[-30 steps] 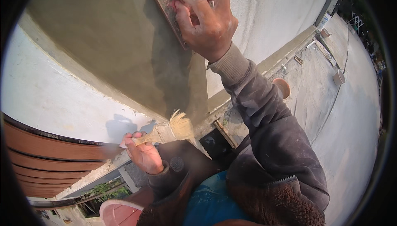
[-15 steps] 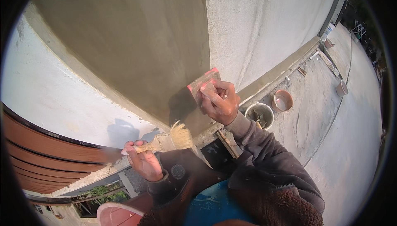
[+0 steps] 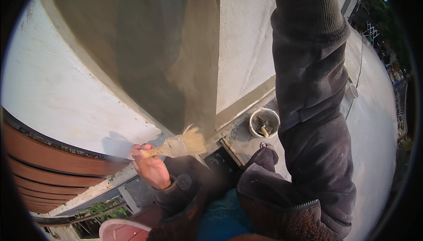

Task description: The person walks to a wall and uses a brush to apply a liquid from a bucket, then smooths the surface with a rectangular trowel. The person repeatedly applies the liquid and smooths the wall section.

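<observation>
At the far left, curved brown slats [image 3: 48,161] run below a white wall [image 3: 57,91]. The left hand [image 3: 150,166] has its fingers curled tight around the pale wooden handle of a wide brush [image 3: 178,144], whose straw-coloured bristles splay out, tilted up to the right, against the foot of a grey, damp-looking plastered wall corner [image 3: 176,56]. Further right, a white bucket [image 3: 264,123] sits on the ledge. The right arm's dark sleeve [image 3: 308,64] rises out of view; I cannot tell that hand's grip.

wall [image 3: 246,47]: white plaster, grey wet patch | floor [image 3: 374,108]: pale concrete roof | light: daylight | left: brown slats [image 3: 48,161]
</observation>
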The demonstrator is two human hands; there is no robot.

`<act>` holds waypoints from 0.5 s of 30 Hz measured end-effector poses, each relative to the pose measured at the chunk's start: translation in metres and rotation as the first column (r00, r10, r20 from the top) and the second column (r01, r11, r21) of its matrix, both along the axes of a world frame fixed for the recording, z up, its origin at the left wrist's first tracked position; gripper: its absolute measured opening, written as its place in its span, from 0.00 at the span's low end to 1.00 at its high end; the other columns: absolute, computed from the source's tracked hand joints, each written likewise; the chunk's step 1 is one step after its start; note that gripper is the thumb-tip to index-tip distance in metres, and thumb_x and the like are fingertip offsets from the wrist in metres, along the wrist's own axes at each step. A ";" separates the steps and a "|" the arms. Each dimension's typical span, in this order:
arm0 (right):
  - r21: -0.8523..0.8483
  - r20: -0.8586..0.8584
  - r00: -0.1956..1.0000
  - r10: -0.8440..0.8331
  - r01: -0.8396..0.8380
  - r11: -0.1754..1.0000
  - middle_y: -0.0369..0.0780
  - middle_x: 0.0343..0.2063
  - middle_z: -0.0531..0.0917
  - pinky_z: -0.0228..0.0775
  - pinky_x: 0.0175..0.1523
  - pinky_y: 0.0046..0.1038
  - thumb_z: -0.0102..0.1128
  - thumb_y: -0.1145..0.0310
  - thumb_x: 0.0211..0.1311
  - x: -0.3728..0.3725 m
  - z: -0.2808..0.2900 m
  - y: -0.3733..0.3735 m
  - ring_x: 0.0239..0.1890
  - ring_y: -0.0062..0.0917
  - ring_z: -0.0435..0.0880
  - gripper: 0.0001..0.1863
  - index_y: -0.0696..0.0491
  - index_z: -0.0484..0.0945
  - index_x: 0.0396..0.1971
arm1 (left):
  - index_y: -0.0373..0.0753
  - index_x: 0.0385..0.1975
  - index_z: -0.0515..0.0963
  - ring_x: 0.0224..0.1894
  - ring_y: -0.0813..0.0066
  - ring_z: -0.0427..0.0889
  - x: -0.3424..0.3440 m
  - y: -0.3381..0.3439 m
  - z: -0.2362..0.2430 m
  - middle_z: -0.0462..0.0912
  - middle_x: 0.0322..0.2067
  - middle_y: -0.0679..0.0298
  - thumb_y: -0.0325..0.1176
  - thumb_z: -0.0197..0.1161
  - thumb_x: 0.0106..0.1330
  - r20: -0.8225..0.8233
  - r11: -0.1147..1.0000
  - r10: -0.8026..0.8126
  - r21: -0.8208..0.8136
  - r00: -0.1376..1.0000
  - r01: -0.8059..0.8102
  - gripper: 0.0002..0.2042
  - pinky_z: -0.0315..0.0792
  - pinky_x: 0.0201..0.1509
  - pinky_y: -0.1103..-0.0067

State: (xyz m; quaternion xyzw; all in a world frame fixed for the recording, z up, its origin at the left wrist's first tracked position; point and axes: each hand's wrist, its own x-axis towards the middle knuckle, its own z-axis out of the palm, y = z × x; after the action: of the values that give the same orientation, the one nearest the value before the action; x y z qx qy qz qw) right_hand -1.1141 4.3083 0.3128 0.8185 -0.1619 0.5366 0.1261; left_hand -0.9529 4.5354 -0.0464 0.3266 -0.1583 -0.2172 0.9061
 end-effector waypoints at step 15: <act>0.606 0.193 0.928 0.317 -0.367 0.706 0.39 0.42 0.79 0.77 0.33 0.26 0.68 0.69 0.57 -0.049 -0.277 0.003 0.34 0.23 0.83 0.15 0.49 0.86 0.46 | 0.41 0.47 0.72 0.39 0.73 0.77 0.007 0.009 -0.006 0.79 0.38 0.64 0.41 0.58 0.74 0.018 0.997 0.041 0.059 0.999 -0.042 0.12 0.70 0.37 0.79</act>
State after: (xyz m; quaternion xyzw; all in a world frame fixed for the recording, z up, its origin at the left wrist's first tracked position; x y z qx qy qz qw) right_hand -1.1626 4.3112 0.0361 0.8077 -0.1824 0.4947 -0.2639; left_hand -0.9456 4.5449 -0.0520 0.3586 -0.1523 -0.2002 0.8989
